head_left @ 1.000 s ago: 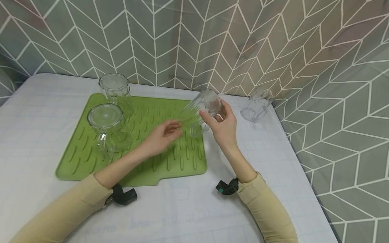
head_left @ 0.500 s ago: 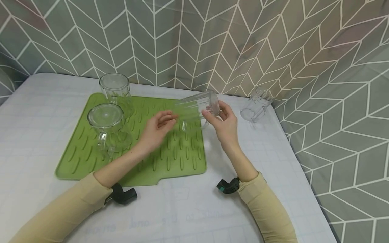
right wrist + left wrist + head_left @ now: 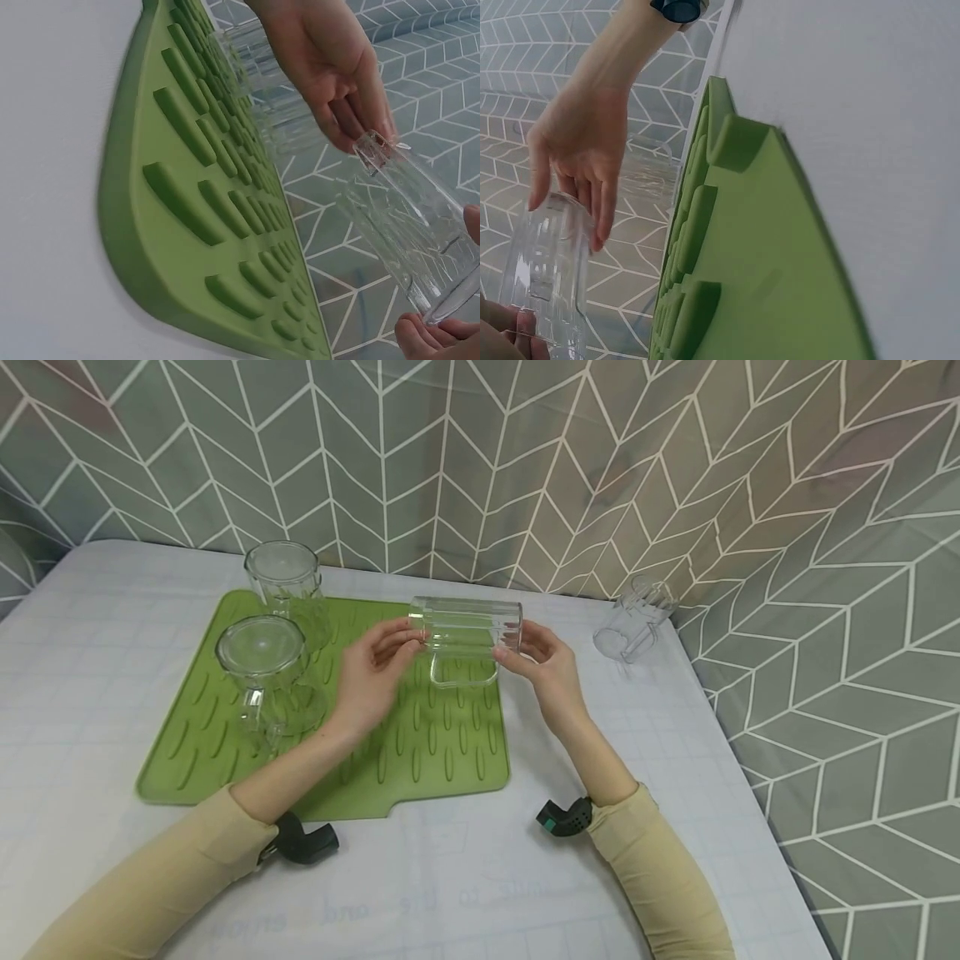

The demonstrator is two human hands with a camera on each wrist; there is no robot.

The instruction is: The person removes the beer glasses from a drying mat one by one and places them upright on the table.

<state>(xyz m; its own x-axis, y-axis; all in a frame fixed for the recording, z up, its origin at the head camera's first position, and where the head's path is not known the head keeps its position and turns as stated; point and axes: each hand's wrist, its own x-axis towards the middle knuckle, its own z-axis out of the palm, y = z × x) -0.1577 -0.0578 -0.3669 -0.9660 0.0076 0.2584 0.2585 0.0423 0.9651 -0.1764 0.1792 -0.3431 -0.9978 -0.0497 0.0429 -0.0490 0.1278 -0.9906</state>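
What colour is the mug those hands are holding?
No colour: the mug is clear and see-through, shown best in the head view.

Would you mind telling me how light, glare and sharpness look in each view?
Head: soft light, only faint shadows, the far-right mug low in contrast against the pale cloth; left wrist: dimmer, with white glints on the held mug; right wrist: also dim, streaky reflections on that mug, the two mugs on the mat hazy.

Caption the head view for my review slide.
Left hand and right hand hold a clear glass mug sideways between them; two more mugs stand on a green mat.
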